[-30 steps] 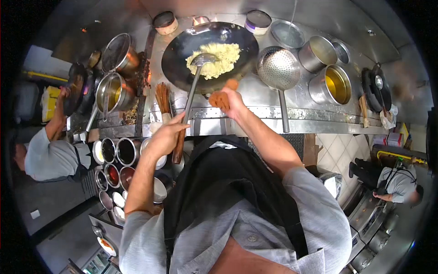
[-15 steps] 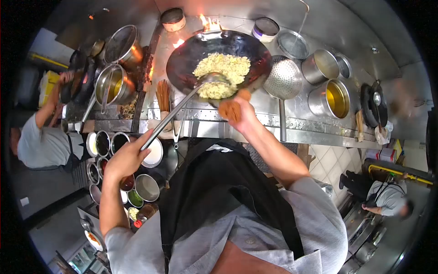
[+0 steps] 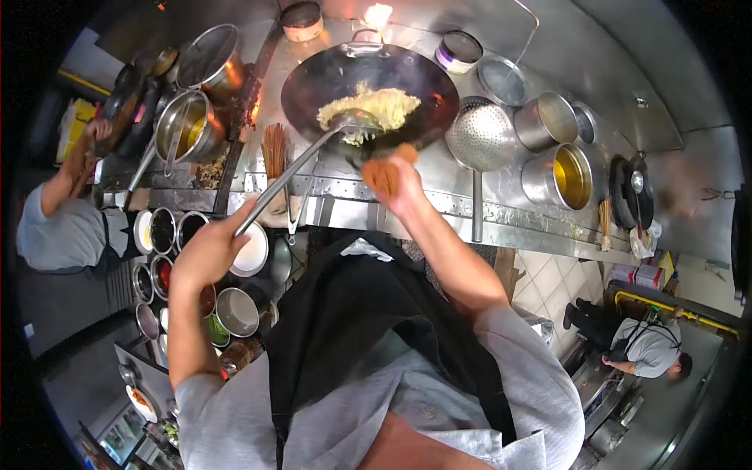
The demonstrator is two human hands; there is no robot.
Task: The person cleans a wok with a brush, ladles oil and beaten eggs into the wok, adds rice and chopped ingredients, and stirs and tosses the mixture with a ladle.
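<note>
My left hand [image 3: 205, 254] is closed around the long handle of a metal ladle [image 3: 291, 174]. The ladle's bowl rests against yellowish fried rice [image 3: 380, 104] inside a large black wok [image 3: 431, 98]. On the wok's near side, my right hand [image 3: 407, 188] grips its edge through a folded brown cloth [image 3: 381, 177]. The cloth covers whatever part of the wok lies in my fingers. At the wok's far rim a loop handle [image 3: 364, 48] shows, with a flame [image 3: 377, 16] behind it. Some of the rice is blurred by motion.
A perforated strainer [image 3: 481, 135] lies right of the wok, beside a pot of yellow oil [image 3: 573, 176]. A bamboo brush [image 3: 274, 150] and another oil pot [image 3: 190, 135] stand left. Several ingredient containers [image 3: 237, 312] sit below my left arm. Co-workers [image 3: 66, 227] are at both sides.
The rice has shifted from a spread-out heap into a tighter, moving mass. The wok's far rim has tilted, its far loop handle now showing, and the flames around that rim look smaller.
</note>
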